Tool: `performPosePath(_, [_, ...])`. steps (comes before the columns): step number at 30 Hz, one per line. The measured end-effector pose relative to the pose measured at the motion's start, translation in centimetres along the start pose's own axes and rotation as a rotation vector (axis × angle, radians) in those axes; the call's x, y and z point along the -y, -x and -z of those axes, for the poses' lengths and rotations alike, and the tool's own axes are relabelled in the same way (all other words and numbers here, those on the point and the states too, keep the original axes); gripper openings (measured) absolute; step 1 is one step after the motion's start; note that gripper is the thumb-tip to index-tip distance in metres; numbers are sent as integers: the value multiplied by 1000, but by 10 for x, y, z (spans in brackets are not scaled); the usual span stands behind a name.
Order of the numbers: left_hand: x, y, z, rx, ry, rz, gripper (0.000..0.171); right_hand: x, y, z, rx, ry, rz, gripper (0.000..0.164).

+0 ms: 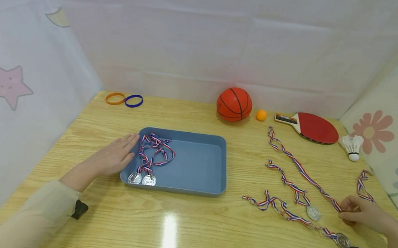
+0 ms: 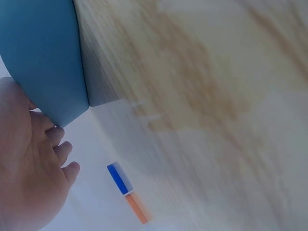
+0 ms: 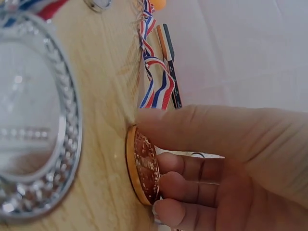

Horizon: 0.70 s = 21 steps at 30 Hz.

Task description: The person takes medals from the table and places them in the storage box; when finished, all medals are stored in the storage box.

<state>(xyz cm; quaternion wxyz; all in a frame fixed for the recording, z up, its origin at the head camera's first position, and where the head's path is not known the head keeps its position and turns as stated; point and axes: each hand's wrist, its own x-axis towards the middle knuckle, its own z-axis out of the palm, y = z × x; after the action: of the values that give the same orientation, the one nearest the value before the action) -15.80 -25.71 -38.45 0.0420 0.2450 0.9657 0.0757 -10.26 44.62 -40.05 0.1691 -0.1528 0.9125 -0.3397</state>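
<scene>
My left hand lies with straight fingers along the left wall of the blue-grey tray. In that tray two silver medals, a left one and a right one, lie with their striped ribbons bunched behind them. At the right, thumb and fingers of my right hand pinch a bronze medal by its edges, tilted close over the table. Its red, white and blue ribbon trails toward the back. Nearby lie two more silver medals, one left of the hand and one nearer the front.
Another striped ribbon lies beyond my right hand, its end hidden. Along the back are an orange wristband, a blue wristband, a small basketball, an orange ball, a table tennis bat and a shuttlecock.
</scene>
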Motion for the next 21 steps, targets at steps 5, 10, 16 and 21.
performPosePath(5, [-1,0,1,1,-1,3,56,0,1,-1,-24,59,-18,16])
performPosePath(10, [1,0,-1,11,-9,11,56,-2,-1,-1,-17,58,-10,13])
performPosePath(16, [0,-1,-1,15,-5,11,56,-3,-4,-1,16,16,4,13])
performPosePath(21, [-1,0,-1,10,0,10,56,-6,-6,-2,18,-36,14,10])
